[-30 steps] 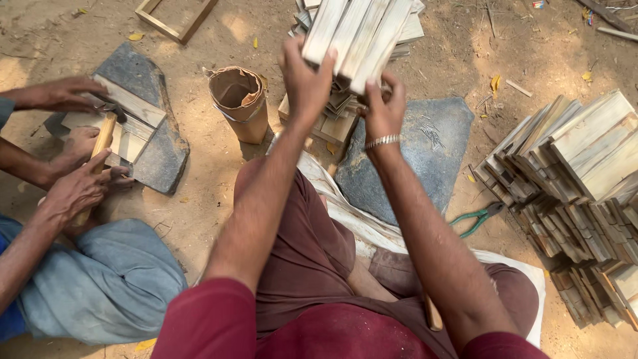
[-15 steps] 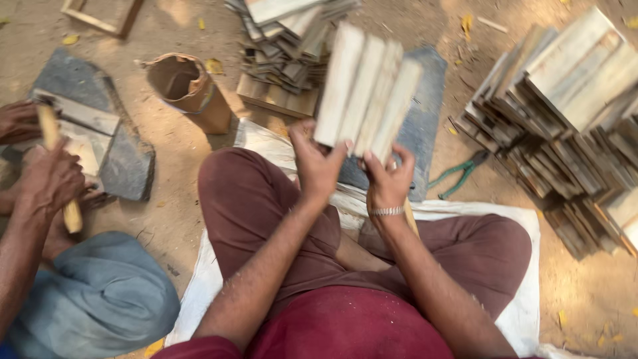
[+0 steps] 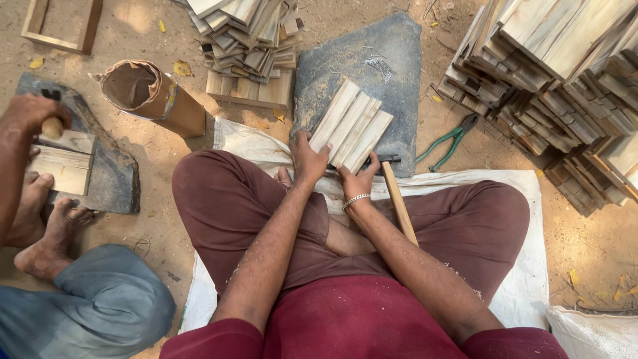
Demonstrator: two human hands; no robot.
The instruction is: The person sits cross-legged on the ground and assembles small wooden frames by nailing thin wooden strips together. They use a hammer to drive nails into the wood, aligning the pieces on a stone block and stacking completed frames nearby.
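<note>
1. Both hands are on a bundle of pale wooden slats (image 3: 351, 126), fanned flat and tilted up to the right over the grey stone slab (image 3: 399, 60)
2. The left hand (image 3: 308, 159) clamps the bundle's lower left edge, thumb on top, fingers wrapped under
3. The right hand (image 3: 359, 181), with a metal bracelet at the wrist, closes on the bundle's bottom end, fingers curled around the slat ends
4. A hammer (image 3: 397, 199) with a wooden handle lies just beside the right hand, its head under the bundle's lower edge, its handle resting across the maroon trouser leg
5. Loose small nails (image 3: 380, 65) sit scattered on the slab above the bundle
6. Green-handled pliers (image 3: 452, 141) lie on the dirt to the right of the slab
7. Big stacks of slats flank the scene: one pile (image 3: 249, 40) ahead, another (image 3: 558, 86) to the right
8. A brown paper bag (image 3: 149, 96) lies tilted on the ground at the left
9. At far left, another person's hand (image 3: 26, 116) grips a wooden handle over boards on a second slab (image 3: 113, 179), bare feet alongside
</note>
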